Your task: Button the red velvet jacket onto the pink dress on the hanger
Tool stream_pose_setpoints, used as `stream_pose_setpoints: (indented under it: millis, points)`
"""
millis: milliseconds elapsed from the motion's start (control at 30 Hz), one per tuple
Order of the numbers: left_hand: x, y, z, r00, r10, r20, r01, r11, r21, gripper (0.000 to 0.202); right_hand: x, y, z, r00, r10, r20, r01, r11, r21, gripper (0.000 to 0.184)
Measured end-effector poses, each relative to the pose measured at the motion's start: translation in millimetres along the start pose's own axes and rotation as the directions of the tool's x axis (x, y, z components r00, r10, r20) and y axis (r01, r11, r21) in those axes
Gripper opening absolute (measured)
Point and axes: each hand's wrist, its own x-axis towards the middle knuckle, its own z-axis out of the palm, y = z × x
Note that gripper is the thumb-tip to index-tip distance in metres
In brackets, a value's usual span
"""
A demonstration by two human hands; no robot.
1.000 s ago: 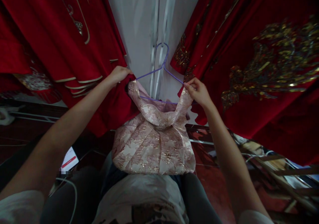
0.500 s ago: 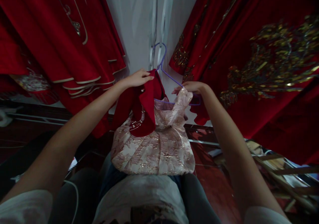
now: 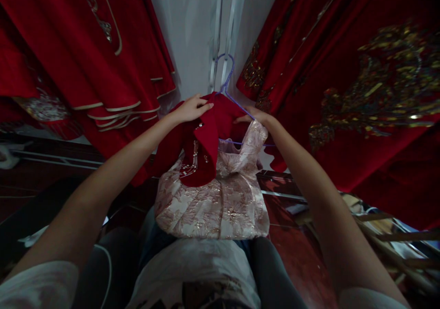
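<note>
A short red jacket (image 3: 205, 155) with silvery beading hangs over the left side of a purple hanger (image 3: 234, 99). My left hand (image 3: 192, 108) is closed on the jacket at its left shoulder, thumb on top. Under the jacket, on the same hanger, is a pale pink and gold brocade dress (image 3: 209, 208); its right strap sits on the hanger's arm. My right hand (image 3: 258, 115) reaches behind that arm, its fingers closed at the edge of the jacket's red cloth. Part of these fingers is hidden by the hanger and the strap.
Red garments with pale piping (image 3: 113, 70) hang at the left, and a red garment with gold sequins (image 3: 385, 89) at the right. Between them stands a pale panel with metal bars (image 3: 216, 34). A wooden rack (image 3: 385, 235) stands low at the right; a white cable (image 3: 109, 267) lies by my left leg.
The red cloth has spread rightward behind the hanger to my right hand, which has moved slightly inward and now has hold of it. My left hand keeps its grip.
</note>
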Motion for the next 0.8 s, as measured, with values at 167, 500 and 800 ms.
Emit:
stream_pose_setpoints:
  millis: [167,500,800]
  points:
    - [-1.2,-4.0,5.9,0.996,0.04,-0.077,-0.035,0.997,0.067,0.039,-13.5,24.9,-17.7,0.873,-0.003,-0.489,-0.05,0.994,-0.096,0.033]
    - [-4.6,-0.6,14.4,0.996,0.011,-0.093,0.005,0.986,0.165,0.037,-106.5,34.5,-77.4,0.782,0.107,-0.614,-0.256,0.953,-0.16,0.024]
    - [-20.0,19.5,19.2,0.996,-0.055,-0.073,0.072,0.963,0.26,0.032,-122.6,-16.4,-29.9,0.965,-0.028,-0.26,0.057,0.993,0.107,0.029]
